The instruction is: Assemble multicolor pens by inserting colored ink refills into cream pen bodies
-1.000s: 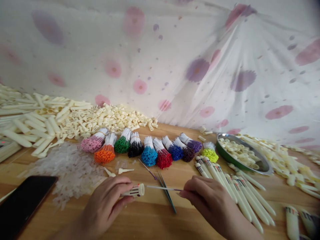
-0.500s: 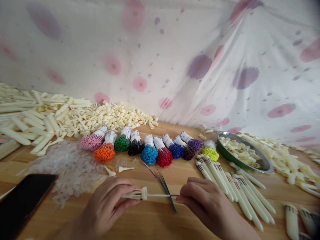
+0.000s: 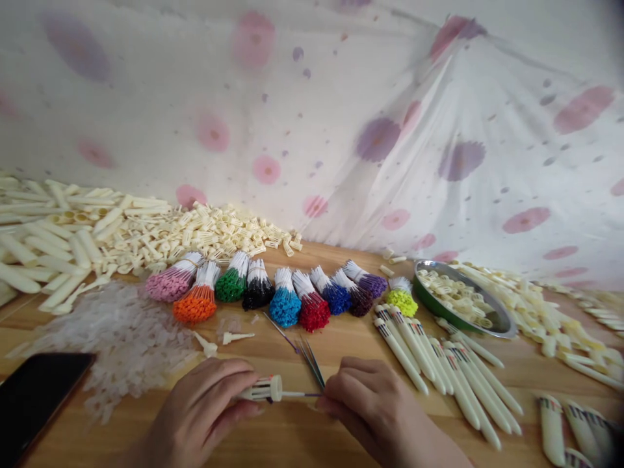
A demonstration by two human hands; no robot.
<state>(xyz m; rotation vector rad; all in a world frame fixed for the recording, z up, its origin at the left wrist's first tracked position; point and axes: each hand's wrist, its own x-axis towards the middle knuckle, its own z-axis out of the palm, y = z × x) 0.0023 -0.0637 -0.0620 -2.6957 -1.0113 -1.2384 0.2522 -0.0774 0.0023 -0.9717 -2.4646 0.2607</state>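
Observation:
My left hand (image 3: 202,403) is closed round a cream slotted pen part (image 3: 270,389), its round open end facing right. Small coloured tips show in the slots. My right hand (image 3: 377,406) pinches the far end of a thin pen refill (image 3: 295,394), white with a purplish stretch near the fingers. The refill's white end runs into the round opening of the pen part. A pair of tweezers (image 3: 312,363) lies on the table just behind the refill, partly hidden by my right hand. Another purple-tipped refill (image 3: 281,333) lies beyond it.
Colour-sorted refill bundles (image 3: 285,305) stand in a row behind my hands. Finished-looking pens (image 3: 455,377) and a green-sided metal bowl (image 3: 509,325) of cream parts are at right. At left are clear plastic pieces (image 3: 131,344), a phone (image 3: 43,403) and heaped pen parts (image 3: 205,227).
My right hand has moved left towards the pen part, and less of the refill shows between my hands. The whole view has shifted slightly.

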